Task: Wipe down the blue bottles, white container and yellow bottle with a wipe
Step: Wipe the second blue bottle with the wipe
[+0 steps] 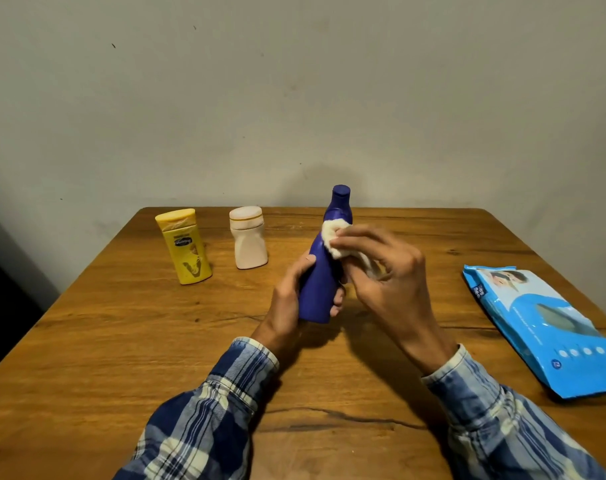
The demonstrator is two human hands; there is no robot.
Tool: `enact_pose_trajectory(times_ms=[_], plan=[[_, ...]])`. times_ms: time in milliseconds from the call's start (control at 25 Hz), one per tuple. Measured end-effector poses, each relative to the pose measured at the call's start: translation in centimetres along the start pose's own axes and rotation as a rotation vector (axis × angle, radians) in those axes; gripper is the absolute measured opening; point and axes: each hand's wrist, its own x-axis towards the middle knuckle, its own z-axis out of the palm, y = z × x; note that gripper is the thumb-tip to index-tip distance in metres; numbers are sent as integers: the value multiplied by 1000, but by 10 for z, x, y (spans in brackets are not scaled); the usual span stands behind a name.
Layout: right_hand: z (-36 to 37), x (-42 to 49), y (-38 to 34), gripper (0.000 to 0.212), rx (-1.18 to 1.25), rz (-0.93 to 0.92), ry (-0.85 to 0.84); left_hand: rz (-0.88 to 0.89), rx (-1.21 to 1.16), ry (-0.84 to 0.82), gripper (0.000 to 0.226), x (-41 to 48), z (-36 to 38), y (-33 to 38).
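The left hand [287, 299] wraps its curled fingers and thumb around the lower body of the blue bottle [320, 271], while the right hand [388, 271] pinches a bunched white wipe [332, 237] against the bottle's shoulder, just above that grip. The bottle's long axis stands near upright, leaning slightly right, cap up and away from the person; whether its base touches the wooden table [329, 427] cannot be told. It is deep blue, plain, tapering to a narrow neck and round cap. Right of the grip lies a blue wipes pack [543, 323], flat. Beyond and left of the grip stand the white container [249, 239] and yellow bottle [185, 247], before a bare grey wall [294, 98].
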Motion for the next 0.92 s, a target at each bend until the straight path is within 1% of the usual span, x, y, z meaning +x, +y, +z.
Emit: enact_pose_trajectory(times_ms=[40, 80, 120, 200, 240, 320, 440, 480, 560, 600, 640, 680, 760, 800, 840, 920], plan=[[2, -2, -4, 28, 4, -55, -56, -18, -35, 57, 44, -2, 2, 2], [3, -3, -5, 28, 16, -82, -76, -21, -43, 86, 45, -2, 2, 3], [1, -1, -3, 28, 39, -63, -51, -22, -39, 82, 48, -1, 1, 4], [-5, 4, 5, 30, 79, 44, 57, -32, -19, 9, 56, -1, 1, 6], [-7, 5, 6, 30, 87, 75, 79, -44, -11, 8, 58, -1, 2, 6], [-4, 3, 3, 29, 98, 48, 27, -49, 0, 54, 58, -3, 5, 9], [-1, 1, -4, 25, 142, -35, -116, 16, -33, 142, 59, -6, 5, 15], [-1, 3, -3, 25, 163, -17, -110, 18, -27, 144, 61, -5, 3, 14], [-4, 6, 1, 27, 186, 74, -8, -18, 3, 88, 59, -2, 2, 10], [-4, 6, 1, 28, 164, 96, 20, -29, 3, 86, 58, -3, 2, 6], [-2, 5, -2, 28, 122, 80, -11, -30, -12, 114, 57, -3, 3, 4], [2, 2, -6, 28, 74, 20, -103, -30, -42, 151, 56, -4, 3, 3], [9, -6, -15, 28, 7, -136, -351, -32, -119, 203, 57, -6, 4, 5], [11, -7, -15, 28, -7, -172, -411, -34, -139, 224, 57, -6, 3, 6], [11, -6, -13, 29, -6, -156, -390, -42, -144, 233, 57, -5, 1, 6], [8, -1, -5, 30, 5, -25, -188, -76, -120, 215, 57, -3, -1, 4]])
